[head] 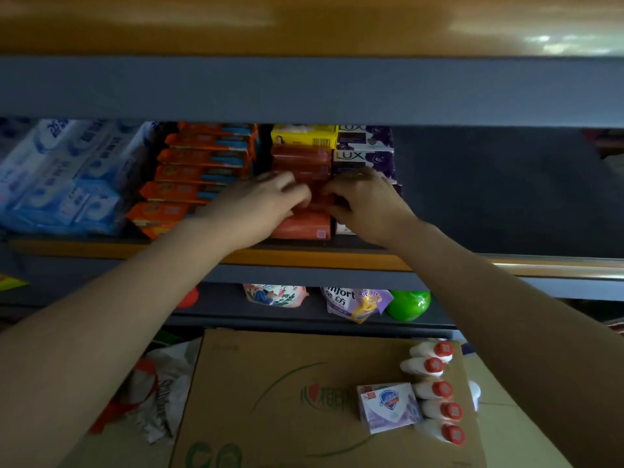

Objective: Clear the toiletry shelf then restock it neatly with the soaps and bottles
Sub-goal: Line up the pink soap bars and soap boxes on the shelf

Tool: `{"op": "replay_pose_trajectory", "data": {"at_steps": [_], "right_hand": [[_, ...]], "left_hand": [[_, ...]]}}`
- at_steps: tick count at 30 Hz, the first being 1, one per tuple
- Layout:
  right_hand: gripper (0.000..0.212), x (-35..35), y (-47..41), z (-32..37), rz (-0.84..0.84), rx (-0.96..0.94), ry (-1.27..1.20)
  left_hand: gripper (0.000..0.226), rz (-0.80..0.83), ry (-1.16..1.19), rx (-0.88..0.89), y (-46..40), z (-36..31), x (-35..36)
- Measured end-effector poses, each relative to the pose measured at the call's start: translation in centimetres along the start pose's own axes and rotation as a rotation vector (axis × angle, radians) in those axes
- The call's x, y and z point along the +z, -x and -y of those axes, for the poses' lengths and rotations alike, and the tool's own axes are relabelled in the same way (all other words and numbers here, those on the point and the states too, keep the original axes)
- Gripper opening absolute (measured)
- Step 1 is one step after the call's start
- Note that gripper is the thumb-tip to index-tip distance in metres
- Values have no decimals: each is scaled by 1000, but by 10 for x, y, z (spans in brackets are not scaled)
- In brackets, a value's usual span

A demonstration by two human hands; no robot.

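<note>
Both hands reach into the shelf (304,255): the left hand (266,204) and right hand (364,201) curl their fingers around red soaps (300,163), stacked between orange packs (199,170) and Lux boxes (364,157). Bottles (435,390) lie on a carton (270,400) below.

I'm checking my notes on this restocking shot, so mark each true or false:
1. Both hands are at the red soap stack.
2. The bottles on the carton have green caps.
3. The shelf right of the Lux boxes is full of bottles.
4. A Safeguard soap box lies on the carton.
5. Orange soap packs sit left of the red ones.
1. True: the left hand and right hand meet on the red soaps.
2. False: the bottles on the carton have red caps.
3. False: no bottles show right of the Lux boxes; that stretch is dark.
4. True: the Safeguard box lies there, beside the bottles.
5. True: the orange packs.
</note>
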State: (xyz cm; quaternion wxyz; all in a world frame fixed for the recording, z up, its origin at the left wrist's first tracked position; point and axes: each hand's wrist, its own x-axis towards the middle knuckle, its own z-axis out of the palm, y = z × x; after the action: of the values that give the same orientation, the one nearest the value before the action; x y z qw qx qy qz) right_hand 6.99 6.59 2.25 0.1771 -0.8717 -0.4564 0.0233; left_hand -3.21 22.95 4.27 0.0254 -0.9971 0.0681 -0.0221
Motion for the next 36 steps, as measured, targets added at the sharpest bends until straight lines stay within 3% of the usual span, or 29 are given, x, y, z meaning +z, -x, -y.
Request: {"op": "replay_pose_trajectory", "data": {"at_steps": [5, 8, 10, 13, 17, 19, 25, 28, 31, 36], "right_hand": [[45, -7, -12, 7, 119, 66, 171], [53, -10, -16, 8, 169, 68, 200], [50, -6, -19, 8, 137, 63, 208], [42, -1, -19, 7, 61, 44, 133], [22, -6, -19, -2, 64, 83, -188], [16, -6, -20, -4, 30, 96, -208], [16, 9, -24, -2, -219, 125, -177], [16, 11, -19, 2, -272, 34, -179], [21, 8, -11, 2, -213, -33, -105], [28, 17, -5, 6, -285, 26, -3]], "left_hand": [[35, -32, -175, 213, 15, 0, 4], [28, -4, -167, 208, 24, 4, 8], [29, 58, -79, 193, 24, 9, 5], [50, 127, 57, 89, 21, 12, -3], [68, 284, 52, 45, 17, 14, -5], [72, 333, 40, 43, 16, 15, -6], [63, 421, 307, -43, 2, 22, -9], [55, 433, 309, 0, -4, 29, -6], [47, 425, 304, 26, -5, 31, -3], [48, 415, 200, 85, -9, 22, -6]]}}
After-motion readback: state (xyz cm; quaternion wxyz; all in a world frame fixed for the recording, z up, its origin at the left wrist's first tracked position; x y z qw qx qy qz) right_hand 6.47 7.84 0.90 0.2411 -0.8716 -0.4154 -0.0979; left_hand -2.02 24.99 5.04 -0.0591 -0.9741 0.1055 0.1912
